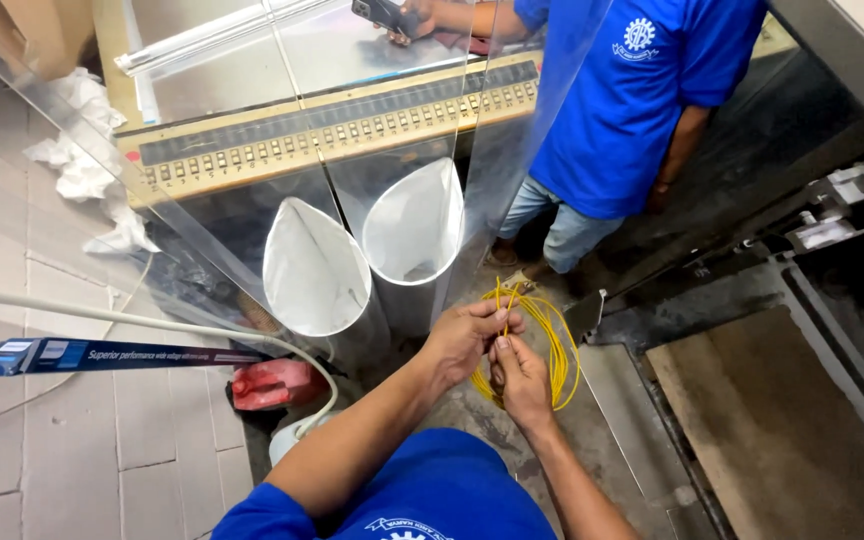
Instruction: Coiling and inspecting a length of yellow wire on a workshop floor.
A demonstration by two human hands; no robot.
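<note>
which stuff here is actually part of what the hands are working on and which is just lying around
In hand:
- yellow wire coil, held by the left hand and right hand

Lying about:
- red container
- long blue box
- white cable
- crumpled white cloth
- two metal cones

I see a thin yellow wire (552, 340) wound into a loose coil of several loops, hanging upright between my hands above the floor. Its upper strands are bunched together at the top of the coil, while the lower loops bow outward to the right.
</note>
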